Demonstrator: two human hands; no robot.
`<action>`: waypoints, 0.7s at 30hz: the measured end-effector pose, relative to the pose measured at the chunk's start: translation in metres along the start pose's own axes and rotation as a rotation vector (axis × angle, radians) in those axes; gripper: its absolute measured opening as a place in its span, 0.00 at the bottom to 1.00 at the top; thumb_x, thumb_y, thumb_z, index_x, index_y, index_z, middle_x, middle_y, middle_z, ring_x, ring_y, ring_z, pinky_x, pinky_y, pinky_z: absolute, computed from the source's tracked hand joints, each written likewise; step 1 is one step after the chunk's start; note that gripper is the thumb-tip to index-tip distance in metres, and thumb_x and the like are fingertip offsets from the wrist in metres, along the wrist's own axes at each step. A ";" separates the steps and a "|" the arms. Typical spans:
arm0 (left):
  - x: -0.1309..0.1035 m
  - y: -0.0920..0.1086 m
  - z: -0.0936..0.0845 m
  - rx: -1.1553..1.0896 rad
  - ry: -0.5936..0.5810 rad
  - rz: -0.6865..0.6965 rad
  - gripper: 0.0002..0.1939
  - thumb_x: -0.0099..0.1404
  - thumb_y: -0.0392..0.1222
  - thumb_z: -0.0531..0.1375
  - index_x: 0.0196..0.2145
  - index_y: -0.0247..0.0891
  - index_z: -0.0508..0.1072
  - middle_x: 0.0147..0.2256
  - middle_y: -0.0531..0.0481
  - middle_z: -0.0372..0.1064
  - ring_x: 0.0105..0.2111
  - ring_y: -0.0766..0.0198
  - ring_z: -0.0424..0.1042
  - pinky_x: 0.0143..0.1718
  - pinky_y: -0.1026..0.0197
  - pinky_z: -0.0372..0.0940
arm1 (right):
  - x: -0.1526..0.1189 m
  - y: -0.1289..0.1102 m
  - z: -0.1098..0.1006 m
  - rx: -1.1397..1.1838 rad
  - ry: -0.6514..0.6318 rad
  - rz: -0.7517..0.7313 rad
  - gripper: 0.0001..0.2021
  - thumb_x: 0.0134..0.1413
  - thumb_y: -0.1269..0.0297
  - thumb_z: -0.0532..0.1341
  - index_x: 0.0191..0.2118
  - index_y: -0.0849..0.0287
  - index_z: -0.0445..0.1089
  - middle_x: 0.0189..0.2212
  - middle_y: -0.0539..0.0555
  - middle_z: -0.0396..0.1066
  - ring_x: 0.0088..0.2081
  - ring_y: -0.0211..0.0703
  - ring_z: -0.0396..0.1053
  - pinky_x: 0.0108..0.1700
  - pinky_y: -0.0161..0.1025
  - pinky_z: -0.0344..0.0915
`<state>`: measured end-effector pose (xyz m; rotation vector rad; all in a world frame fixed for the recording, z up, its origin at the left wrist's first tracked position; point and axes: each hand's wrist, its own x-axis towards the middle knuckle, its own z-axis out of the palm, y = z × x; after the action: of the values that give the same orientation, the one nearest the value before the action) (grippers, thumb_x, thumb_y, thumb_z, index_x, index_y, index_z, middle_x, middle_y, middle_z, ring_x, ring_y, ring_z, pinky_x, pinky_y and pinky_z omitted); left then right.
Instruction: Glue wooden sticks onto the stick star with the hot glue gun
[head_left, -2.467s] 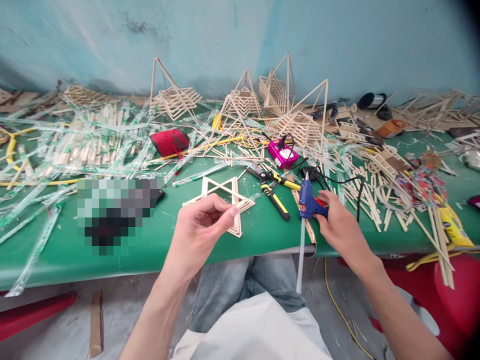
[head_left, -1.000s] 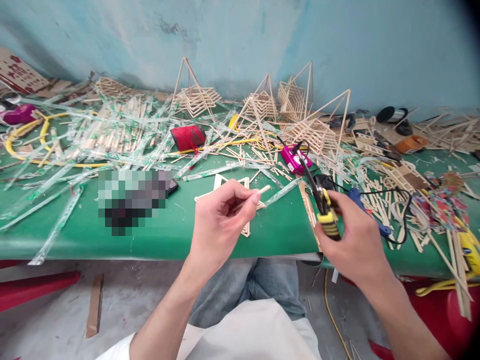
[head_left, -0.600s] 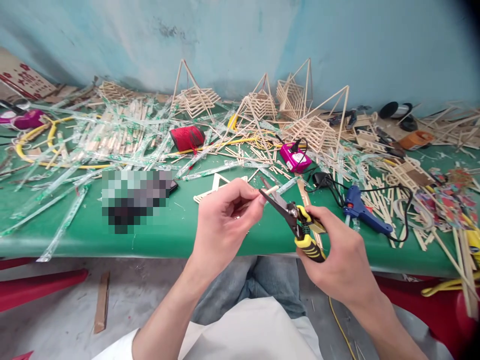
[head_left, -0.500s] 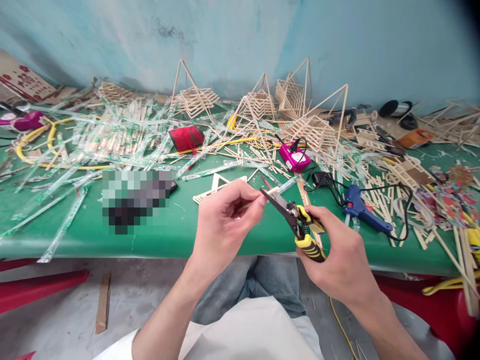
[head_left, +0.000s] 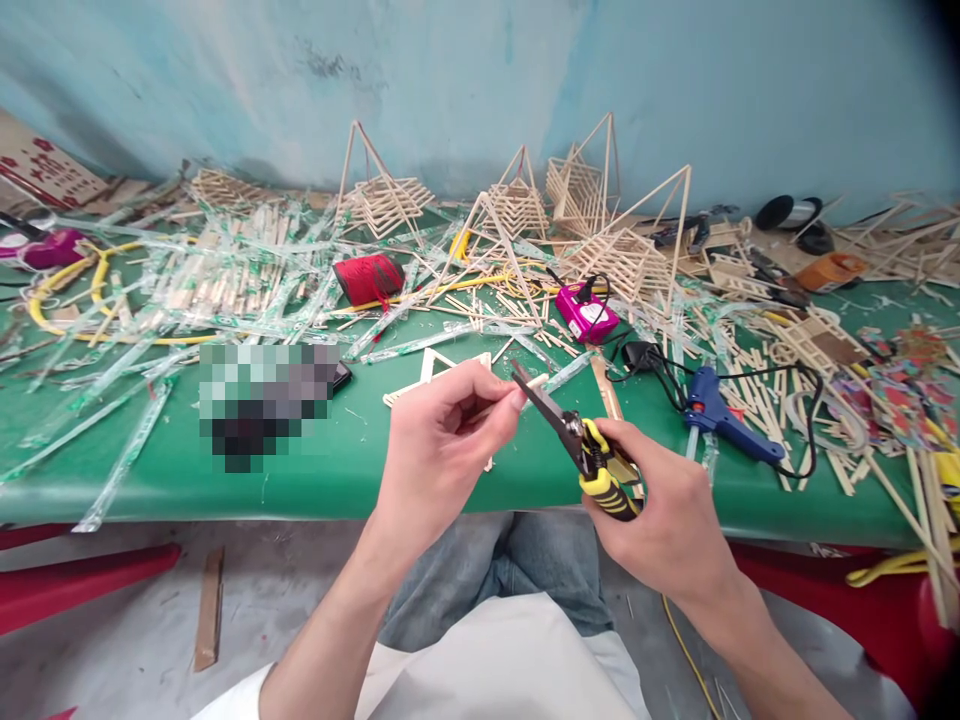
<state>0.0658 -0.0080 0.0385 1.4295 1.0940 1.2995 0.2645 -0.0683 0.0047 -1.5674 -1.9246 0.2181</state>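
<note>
My left hand (head_left: 448, 430) pinches a thin wooden stick (head_left: 537, 382) between thumb and fingertips; most of the stick is hidden by the fingers. Wrapped round the yellow-and-black handles of a pair of snips (head_left: 564, 424) is my right hand (head_left: 667, 500). The dark blades look nearly closed and cross the stick right beside my left fingertips. Behind and partly under my left hand, a flat frame of glued sticks (head_left: 430, 364) lies on the green tabletop (head_left: 352, 490).
Stick-built frames (head_left: 386, 203) stand along the wall. A red thread spool (head_left: 367, 279), a magenta box (head_left: 583, 312) with a cable and a blue glue gun (head_left: 731, 425) lie behind and to the right. Loose sticks (head_left: 814, 400) and clear plastic wrappers (head_left: 127, 455) cover much of the table.
The snips' blades, apart around the stick before, have come together. Both hands have shifted slightly left, still holding the stick and the snips.
</note>
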 end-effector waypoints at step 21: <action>0.031 -0.016 0.007 0.360 -0.161 0.042 0.07 0.65 0.34 0.59 0.29 0.35 0.73 0.26 0.52 0.72 0.25 0.68 0.66 0.27 0.65 0.58 | 0.009 0.032 0.038 0.148 -0.168 0.150 0.16 0.65 0.53 0.60 0.48 0.59 0.74 0.33 0.56 0.79 0.32 0.47 0.74 0.35 0.40 0.69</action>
<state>0.0743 0.0256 0.0291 1.7972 1.2365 1.0283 0.2682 -0.0417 -0.0375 -1.6387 -1.8687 0.5596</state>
